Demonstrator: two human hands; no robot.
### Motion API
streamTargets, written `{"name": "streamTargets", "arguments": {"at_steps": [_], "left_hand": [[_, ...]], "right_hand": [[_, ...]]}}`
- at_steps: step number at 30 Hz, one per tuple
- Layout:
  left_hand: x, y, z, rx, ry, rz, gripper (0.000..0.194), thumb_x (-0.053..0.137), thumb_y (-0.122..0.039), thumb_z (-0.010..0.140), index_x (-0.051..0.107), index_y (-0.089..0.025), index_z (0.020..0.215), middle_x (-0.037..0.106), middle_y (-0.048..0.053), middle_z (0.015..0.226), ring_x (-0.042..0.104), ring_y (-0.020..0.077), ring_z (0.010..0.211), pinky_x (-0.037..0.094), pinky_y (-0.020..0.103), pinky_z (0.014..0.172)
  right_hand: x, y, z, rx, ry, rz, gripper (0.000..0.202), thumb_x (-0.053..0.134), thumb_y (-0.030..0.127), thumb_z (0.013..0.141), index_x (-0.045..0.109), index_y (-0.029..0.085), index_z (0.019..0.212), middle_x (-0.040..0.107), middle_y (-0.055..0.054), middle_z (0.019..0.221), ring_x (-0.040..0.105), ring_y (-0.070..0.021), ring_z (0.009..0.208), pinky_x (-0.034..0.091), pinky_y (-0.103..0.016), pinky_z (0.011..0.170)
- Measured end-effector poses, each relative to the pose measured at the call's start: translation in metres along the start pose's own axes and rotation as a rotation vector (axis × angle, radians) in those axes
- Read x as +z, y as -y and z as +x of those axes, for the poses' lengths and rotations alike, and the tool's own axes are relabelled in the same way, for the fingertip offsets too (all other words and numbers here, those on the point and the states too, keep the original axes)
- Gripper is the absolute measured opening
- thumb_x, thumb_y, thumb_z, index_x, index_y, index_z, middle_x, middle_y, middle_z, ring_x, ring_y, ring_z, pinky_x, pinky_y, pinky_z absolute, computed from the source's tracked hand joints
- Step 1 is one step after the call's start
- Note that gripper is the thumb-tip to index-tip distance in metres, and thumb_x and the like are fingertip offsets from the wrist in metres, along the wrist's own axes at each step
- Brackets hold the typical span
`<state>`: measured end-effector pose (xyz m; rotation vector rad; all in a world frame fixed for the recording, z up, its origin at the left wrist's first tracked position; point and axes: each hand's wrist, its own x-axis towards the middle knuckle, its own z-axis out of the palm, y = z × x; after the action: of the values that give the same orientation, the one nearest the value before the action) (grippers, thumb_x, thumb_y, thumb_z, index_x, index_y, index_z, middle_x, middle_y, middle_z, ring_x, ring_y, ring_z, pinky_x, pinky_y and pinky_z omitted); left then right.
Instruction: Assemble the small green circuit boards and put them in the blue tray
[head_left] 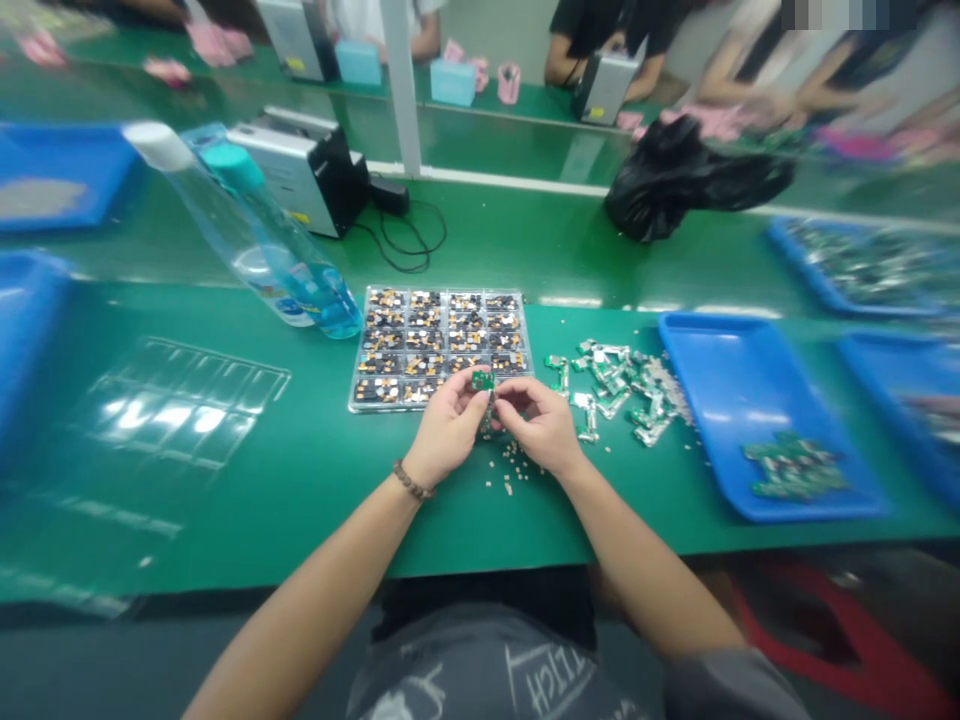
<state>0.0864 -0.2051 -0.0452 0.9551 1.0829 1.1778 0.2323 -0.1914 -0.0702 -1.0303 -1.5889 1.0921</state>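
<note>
My left grip (442,432) pinches circuit board (483,381) by compartment tray (386,407); right grip (544,425) close, closure unclear. Slack pinch could drop board.

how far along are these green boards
Probably done: the batch of boards in the blue tray. In hand: one small board, left hand gripping, right hand against it. Apparently left: the loose pile beside the tray.

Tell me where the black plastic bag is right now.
In the head view, the black plastic bag sits toward the back right of the green table, behind the blue tray holding green circuit boards.
</note>
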Motion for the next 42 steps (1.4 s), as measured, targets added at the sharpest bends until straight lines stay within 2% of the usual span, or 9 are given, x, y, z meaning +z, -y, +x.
{"name": "streamTargets", "arguments": {"at_steps": [8,14,27,33,42], "left_hand": [[0.0,0.0001,-0.001,-0.014,-0.001,0.019,0.038,0.06,-0.024,0.084,0.054,-0.015,0.12,0.066,0.006,0.097,0.061,0.0108,0.066,0.055,0.022,0.059],[-0.0012,0.0033,-0.0012,0.002,0.017,0.029,0.038,0.061,-0.027,0.084,0.055,-0.017,0.121,0.066,0.007,0.099,0.063,0.0123,0.069,0.055,0.022,0.059],[-0.0011,0.006,-0.0017,0.02,0.024,0.076,0.037,0.056,-0.027,0.087,0.052,-0.017,0.123,0.065,0.007,0.097,0.061,0.0106,0.063,0.055,0.022,0.058],[-0.0022,0.0065,-0.0016,0.017,0.032,0.094,0.037,0.056,-0.026,0.087,0.054,-0.017,0.123,0.065,0.007,0.099,0.062,0.0117,0.066,0.056,0.022,0.058],[-0.0014,0.0062,-0.0009,-0.005,0.015,0.047,0.039,0.058,-0.024,0.086,0.053,-0.016,0.123,0.064,0.007,0.1,0.062,0.0116,0.069,0.058,0.022,0.058]], "right_hand": [[0.0,0.0002,-0.0001,-0.018,-0.01,-0.004,0.012,0.063,0.029,0.084,0.065,0.021,0.093,0.066,-0.003,0.087,0.066,-0.0141,0.067,0.058,-0.028,0.063],[-0.001,0.0023,0.0014,-0.046,-0.033,-0.053,0.011,0.063,0.028,0.083,0.066,0.021,0.09,0.067,-0.003,0.085,0.066,-0.0149,0.072,0.057,-0.028,0.067],[0.0021,0.0006,0.0006,0.032,-0.018,0.075,0.012,0.063,0.031,0.083,0.065,0.021,0.09,0.067,-0.001,0.079,0.066,-0.0145,0.065,0.057,-0.028,0.062],[0.0004,0.0008,0.0007,-0.024,-0.026,0.029,0.01,0.064,0.026,0.082,0.066,0.021,0.091,0.067,-0.001,0.083,0.066,-0.0142,0.069,0.056,-0.028,0.066],[-0.0037,0.0012,0.0023,-0.148,-0.023,-0.183,0.009,0.061,0.021,0.082,0.066,0.02,0.09,0.067,-0.002,0.085,0.064,-0.0141,0.074,0.054,-0.027,0.067]]}}
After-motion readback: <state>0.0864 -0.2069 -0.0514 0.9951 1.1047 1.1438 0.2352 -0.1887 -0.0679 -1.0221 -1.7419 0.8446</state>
